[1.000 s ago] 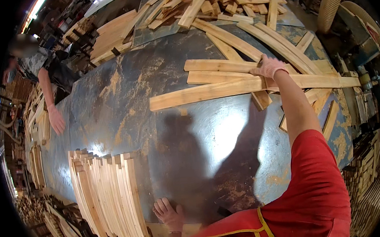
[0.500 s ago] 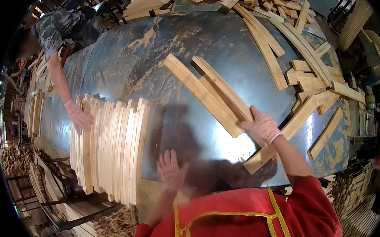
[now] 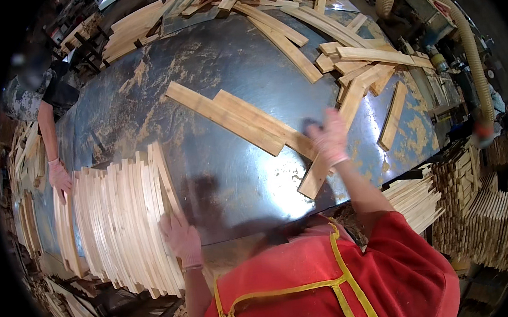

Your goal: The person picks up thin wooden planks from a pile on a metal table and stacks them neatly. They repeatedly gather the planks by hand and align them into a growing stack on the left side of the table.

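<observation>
My left hand (image 3: 181,237), in a pale pink glove, is closed around the near end of a wooden slat (image 3: 166,179). That slat leans at a slight angle at the right end of a tight row of slats (image 3: 120,221) standing on edge. My gloved right hand (image 3: 329,140) has its fingers apart, slightly smeared by motion. It is over the near end of a flat board (image 3: 260,120), by another board (image 3: 310,181) that slants under the wrist. A second flat board (image 3: 221,116) lies alongside the first, offset to the left.
A metal-topped table (image 3: 208,179) carries sawdust patches. Loose boards (image 3: 365,59) pile up at the far right, with a single board (image 3: 392,116) nearer. A co-worker's gloved hand (image 3: 60,178) touches slats at the left. Stacked wood (image 3: 413,200) stands below the table's right edge.
My left hand has gone from lying open on the table to the slat at the row's right end. The board by my right hand has tipped from its edge to flat. My view has shifted right.
</observation>
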Tool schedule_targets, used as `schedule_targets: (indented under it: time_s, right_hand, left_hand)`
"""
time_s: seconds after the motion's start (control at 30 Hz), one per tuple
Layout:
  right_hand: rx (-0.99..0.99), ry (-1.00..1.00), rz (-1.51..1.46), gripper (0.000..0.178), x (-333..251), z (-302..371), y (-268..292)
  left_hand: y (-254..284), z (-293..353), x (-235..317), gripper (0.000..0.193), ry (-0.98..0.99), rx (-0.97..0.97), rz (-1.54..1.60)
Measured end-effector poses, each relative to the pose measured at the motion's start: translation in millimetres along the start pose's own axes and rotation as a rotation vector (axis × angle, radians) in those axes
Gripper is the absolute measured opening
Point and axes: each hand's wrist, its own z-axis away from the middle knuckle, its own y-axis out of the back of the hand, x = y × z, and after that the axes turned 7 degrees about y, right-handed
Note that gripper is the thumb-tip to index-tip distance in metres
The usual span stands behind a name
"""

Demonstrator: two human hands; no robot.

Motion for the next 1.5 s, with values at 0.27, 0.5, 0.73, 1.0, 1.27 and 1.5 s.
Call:
schedule_targets:
  time_s: [0.27,0.5,0.73,1.0,1.27,1.5]
  right_hand:
    - [-0.456,-1.018,-0.999,0.06,55.4,-13.9,-10.7]
    - [-0.492,-0.433,-0.91,0.059,-11.0,-14.8,-89.6]
    - [-0.825,-0.112,-0.36,0.037,-31.9,-9.9,-54.1]
    - [-0.876,-0.743,-1.603,0.078,-61.9,39.0,-63.8]
    - [-0.945,0.249,-0.335,0.087,-223.9,-29.1,-76.8]
    - [-0.938,0.286,-0.114,0.075,-222.9,-0.2,-90.9]
  left_hand:
    - [28.9,-15.2,31.2,0.076,0.022,-0.06,-0.146]
    - [-40.7,-21.7,185.8,0.09,-0.238,-0.249,0.304]
    - [-31.8,13.9,308.8,0.108,-0.275,-0.63,0.21]
    - [-50.2,7.8,222.2,0.096,-0.017,-0.442,0.669]
    - [42.2,11.3,98.9,0.081,0.373,-0.561,0.646]
    - [-11.7,42.8,-73.6,0.056,-0.165,0.125,-0.242]
